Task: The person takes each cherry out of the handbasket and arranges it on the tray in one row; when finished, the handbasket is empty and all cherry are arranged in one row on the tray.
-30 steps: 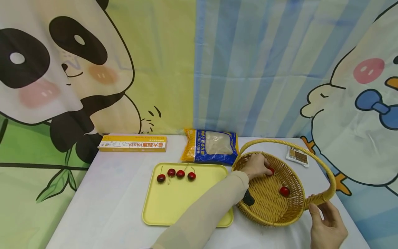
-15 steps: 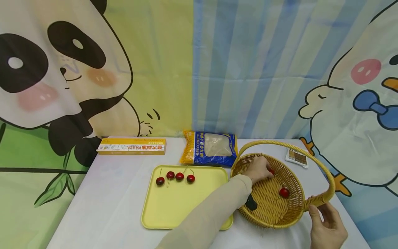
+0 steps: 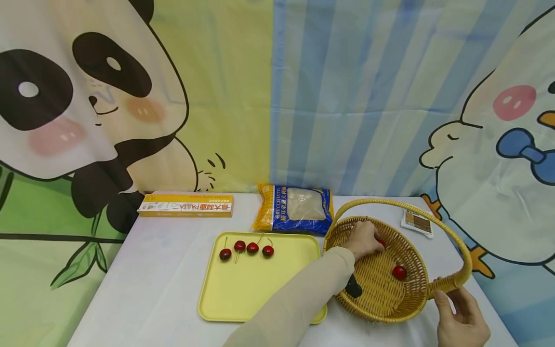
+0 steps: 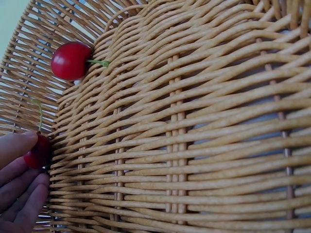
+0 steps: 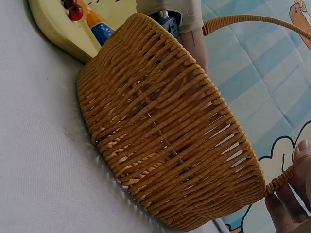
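A wicker basket (image 3: 377,299) with a hoop handle (image 3: 451,231) stands tilted at the right of the table. My left hand (image 3: 363,238) reaches into it and pinches a red cherry (image 4: 39,153) between thumb and fingers (image 4: 17,187) at the far side of the basket floor. A second cherry (image 3: 399,272) lies loose in the basket, also seen as the cherry (image 4: 72,60) in the left wrist view. My right hand (image 3: 459,318) grips the base of the handle (image 5: 279,182) at the near right rim. Several cherries (image 3: 247,248) lie in a row on the yellow tray (image 3: 251,294).
A yellow pasta box (image 3: 186,205) and a blue and yellow bag (image 3: 295,209) lie behind the tray. A small brown packet (image 3: 417,222) sits behind the basket. The white table (image 3: 151,279) ends at a cartoon backdrop (image 3: 277,96).
Both hands stay where they were, the left on the cherry and the right at the handle. Only the head view has shifted slightly.
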`<state>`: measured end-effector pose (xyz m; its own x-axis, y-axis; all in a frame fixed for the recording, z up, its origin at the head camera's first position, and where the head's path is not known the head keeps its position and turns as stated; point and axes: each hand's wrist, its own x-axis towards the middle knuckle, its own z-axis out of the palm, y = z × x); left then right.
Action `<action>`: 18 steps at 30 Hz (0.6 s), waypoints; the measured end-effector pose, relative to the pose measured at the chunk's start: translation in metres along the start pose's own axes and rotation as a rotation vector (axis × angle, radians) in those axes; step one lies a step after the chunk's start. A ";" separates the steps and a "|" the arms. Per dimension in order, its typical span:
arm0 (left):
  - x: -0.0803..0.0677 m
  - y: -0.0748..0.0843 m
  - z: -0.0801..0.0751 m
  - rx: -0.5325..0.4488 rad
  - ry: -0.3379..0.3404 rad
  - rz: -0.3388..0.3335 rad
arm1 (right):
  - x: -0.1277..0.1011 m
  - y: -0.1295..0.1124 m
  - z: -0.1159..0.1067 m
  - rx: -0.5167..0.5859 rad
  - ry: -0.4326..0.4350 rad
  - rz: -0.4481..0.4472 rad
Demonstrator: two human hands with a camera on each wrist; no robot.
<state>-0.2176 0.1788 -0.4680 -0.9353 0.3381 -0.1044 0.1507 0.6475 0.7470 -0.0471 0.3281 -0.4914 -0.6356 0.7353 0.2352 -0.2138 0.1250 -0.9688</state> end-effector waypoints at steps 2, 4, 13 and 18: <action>0.003 -0.002 0.002 0.001 0.000 0.005 | 0.000 0.000 0.000 0.003 0.000 0.004; 0.006 -0.004 0.002 0.008 0.004 0.010 | 0.000 -0.001 0.001 0.012 -0.002 0.012; 0.008 -0.007 -0.002 -0.014 0.009 0.041 | -0.001 -0.003 0.005 -0.105 -0.002 0.020; 0.001 -0.004 0.001 -0.060 0.006 0.018 | -0.007 -0.003 0.001 -0.289 0.000 -0.006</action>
<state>-0.2189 0.1772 -0.4711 -0.9347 0.3448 -0.0868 0.1482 0.5995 0.7865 -0.0425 0.3223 -0.4905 -0.6349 0.7341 0.2409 0.0030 0.3141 -0.9494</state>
